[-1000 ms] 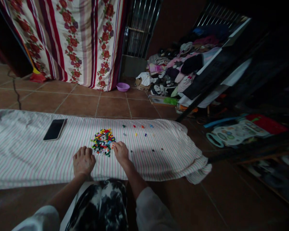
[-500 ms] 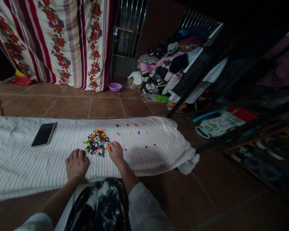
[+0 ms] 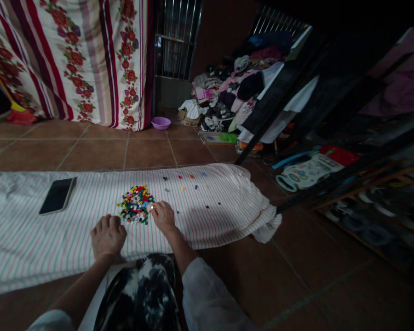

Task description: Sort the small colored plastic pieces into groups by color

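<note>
A heap of small multicoloured pieces (image 3: 135, 204) lies on the striped cloth (image 3: 89, 230). At the heap's right edge, my right hand (image 3: 163, 216) has its thumb and fingertips pinched together, with a small whitish piece (image 3: 152, 207) at the tips. My left hand (image 3: 108, 236) rests on the cloth, just left of and nearer me than the heap, its fingers curled under, and what is beneath them is hidden. Right of the heap, several single pieces lie spaced apart, among them a green one (image 3: 164, 178), a yellow one (image 3: 183, 188) and a dark one (image 3: 207, 207).
A phone (image 3: 58, 196) lies on the cloth to the left. Beyond the cloth are a purple basin (image 3: 161, 122), a floral curtain (image 3: 100, 64) and a pile of clothes (image 3: 227, 92). A dark slanted post (image 3: 258, 138) stands past the cloth's right end.
The view has shifted slightly, moving the scene a little left. An orange-red piece showed at my right fingertips before; a whitish one shows there now. My left hand stays resting on the cloth.
</note>
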Demonstrator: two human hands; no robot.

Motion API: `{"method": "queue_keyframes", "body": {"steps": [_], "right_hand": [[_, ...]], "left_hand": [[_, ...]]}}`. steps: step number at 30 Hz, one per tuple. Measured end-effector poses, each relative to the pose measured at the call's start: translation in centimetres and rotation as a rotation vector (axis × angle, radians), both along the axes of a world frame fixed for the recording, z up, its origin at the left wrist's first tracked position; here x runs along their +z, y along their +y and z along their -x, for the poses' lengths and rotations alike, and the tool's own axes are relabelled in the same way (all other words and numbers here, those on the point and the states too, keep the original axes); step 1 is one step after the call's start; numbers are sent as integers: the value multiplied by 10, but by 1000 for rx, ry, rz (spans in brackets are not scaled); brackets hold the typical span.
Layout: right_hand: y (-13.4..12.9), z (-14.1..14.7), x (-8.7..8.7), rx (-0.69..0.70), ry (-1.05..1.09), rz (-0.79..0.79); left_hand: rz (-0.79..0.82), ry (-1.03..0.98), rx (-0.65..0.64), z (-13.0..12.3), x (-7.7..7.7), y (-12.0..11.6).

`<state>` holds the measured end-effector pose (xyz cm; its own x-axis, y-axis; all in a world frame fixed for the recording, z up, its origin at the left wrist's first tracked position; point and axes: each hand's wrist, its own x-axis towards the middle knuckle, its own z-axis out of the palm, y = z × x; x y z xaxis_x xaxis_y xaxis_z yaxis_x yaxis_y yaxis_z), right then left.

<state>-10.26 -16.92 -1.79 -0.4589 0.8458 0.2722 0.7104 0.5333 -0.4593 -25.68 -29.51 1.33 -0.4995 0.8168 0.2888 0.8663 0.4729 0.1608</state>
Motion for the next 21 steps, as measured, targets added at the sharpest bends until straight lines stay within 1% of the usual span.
{"method": "queue_keyframes", "body": {"steps": [4, 14, 17, 21], "right_hand": [[0, 0, 0, 0, 11, -10], [0, 0, 3, 0, 81, 22], [0, 0, 3, -17, 120, 32], [0, 0, 2, -39, 120, 46]], "left_hand": [[4, 11, 5, -1, 1, 0], [28, 17, 18, -1, 2, 1], [53, 10, 26, -1, 4, 1], [66, 5, 28, -1, 5, 1]]}}
